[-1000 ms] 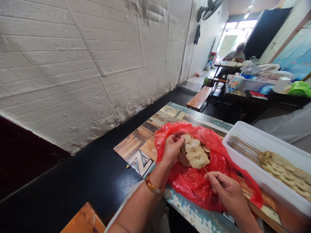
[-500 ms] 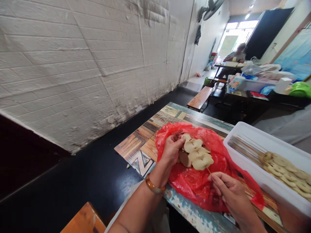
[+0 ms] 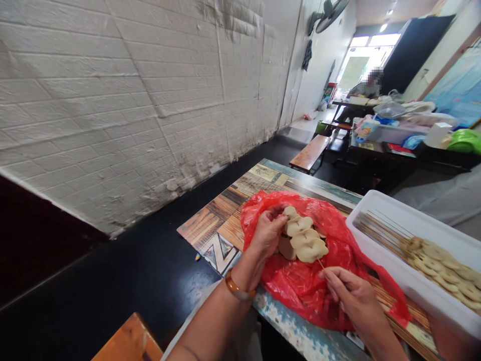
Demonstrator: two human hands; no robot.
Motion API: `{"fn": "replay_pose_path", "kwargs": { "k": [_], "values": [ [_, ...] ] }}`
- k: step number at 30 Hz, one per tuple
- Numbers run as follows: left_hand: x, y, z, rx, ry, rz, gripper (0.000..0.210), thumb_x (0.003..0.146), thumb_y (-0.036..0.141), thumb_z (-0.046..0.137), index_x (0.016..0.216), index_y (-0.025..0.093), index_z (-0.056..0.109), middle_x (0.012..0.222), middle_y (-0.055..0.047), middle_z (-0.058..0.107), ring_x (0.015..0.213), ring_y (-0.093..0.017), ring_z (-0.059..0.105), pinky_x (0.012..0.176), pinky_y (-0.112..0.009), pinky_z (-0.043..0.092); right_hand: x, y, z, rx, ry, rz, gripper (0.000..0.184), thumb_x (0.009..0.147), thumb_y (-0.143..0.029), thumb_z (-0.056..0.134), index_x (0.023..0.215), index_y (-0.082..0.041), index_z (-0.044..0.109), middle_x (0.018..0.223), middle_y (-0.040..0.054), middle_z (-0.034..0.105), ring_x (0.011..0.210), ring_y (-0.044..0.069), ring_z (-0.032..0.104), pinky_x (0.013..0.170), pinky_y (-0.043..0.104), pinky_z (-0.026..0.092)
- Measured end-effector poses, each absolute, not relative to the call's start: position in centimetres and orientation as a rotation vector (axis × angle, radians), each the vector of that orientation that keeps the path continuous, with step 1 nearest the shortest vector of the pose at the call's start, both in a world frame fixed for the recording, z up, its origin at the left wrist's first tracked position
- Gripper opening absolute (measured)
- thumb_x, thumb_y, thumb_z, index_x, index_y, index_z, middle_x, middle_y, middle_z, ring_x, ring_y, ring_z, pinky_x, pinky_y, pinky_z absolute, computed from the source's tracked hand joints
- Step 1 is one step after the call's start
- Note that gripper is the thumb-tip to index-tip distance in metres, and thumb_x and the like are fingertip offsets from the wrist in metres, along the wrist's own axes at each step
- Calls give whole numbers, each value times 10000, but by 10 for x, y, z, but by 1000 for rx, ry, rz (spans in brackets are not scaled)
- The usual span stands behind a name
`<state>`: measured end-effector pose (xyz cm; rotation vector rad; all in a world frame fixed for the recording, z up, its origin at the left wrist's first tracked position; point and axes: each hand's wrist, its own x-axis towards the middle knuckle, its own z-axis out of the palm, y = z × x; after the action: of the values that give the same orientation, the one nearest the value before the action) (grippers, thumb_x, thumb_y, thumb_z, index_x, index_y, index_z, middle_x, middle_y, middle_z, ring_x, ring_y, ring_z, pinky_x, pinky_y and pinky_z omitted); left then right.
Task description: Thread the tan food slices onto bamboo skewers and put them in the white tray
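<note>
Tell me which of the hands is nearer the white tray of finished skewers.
Right. The right hand sits just beside the white tray; the left hand is farther, across the red bag.

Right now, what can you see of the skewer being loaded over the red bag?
The skewer is a thin pale stick, apparently bamboo, carrying about four overlapping beige slices. It lies slanted above the red plastic bag. The right hand pinches its bare lower end; the left hand grips the slices at the upper end. Its tip is hidden among the slices.

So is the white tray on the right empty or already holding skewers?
Holding skewers. The white tray has a row of finished skewers lying flat inside, pale slices at one end and bare sticks at the other.
</note>
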<state>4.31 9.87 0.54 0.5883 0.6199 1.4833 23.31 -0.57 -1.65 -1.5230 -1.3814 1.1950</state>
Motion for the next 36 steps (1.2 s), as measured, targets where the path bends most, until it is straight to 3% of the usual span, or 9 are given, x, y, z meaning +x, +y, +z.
{"fn": "replay_pose_path", "kwargs": {
  "k": [9,14,20,26,29,34,36],
  "values": [
    [43,99,5,571,682,1487,405,520,229,831,877,129,667,759,-31,670,648,-108,598,641,-220,445,235,-4,-18,-1467,-1329,1260,354,785,-526,607,802,-179,671,492,-50,456,408,91,382,396,218,277],
    [46,94,9,908,807,1481,302,642,266,749,906,142,668,795,-37,654,642,-99,565,600,-203,429,240,-2,-8,-1292,-1022,1298,358,714,-529,697,724,-175,646,429,-64,407,362,57,296,359,191,201],
    [56,85,1,1493,751,1113,251,776,262,598,989,139,648,731,-27,628,581,-102,551,551,-205,413,244,2,3,-1179,-882,1265,336,690,-488,741,721,-168,644,424,-67,403,354,40,273,360,183,155],
    [50,58,-2,2059,791,854,222,762,173,591,965,174,681,847,-56,691,761,-161,613,715,-260,457,246,5,0,-1136,-927,1283,302,720,-472,713,736,-178,648,443,-71,405,363,43,274,356,192,140],
    [37,50,0,2052,893,1010,171,762,167,597,904,190,690,933,-71,693,885,-189,619,803,-288,462,246,5,0,-1115,-923,1268,286,721,-462,713,740,-182,660,446,-68,414,360,45,277,351,201,140],
    [15,59,-4,1693,1224,1271,164,820,230,538,896,167,669,801,-49,676,692,-151,608,612,-248,468,248,4,3,-1062,-865,1265,295,683,-458,741,732,-180,658,440,-74,415,341,32,281,339,186,146],
    [12,63,-6,1799,1273,1247,143,805,206,554,876,165,671,815,-50,669,719,-153,604,636,-254,469,249,3,4,-1039,-870,1286,278,696,-442,737,737,-178,658,450,-73,420,348,29,287,343,180,144]
  ]
}}
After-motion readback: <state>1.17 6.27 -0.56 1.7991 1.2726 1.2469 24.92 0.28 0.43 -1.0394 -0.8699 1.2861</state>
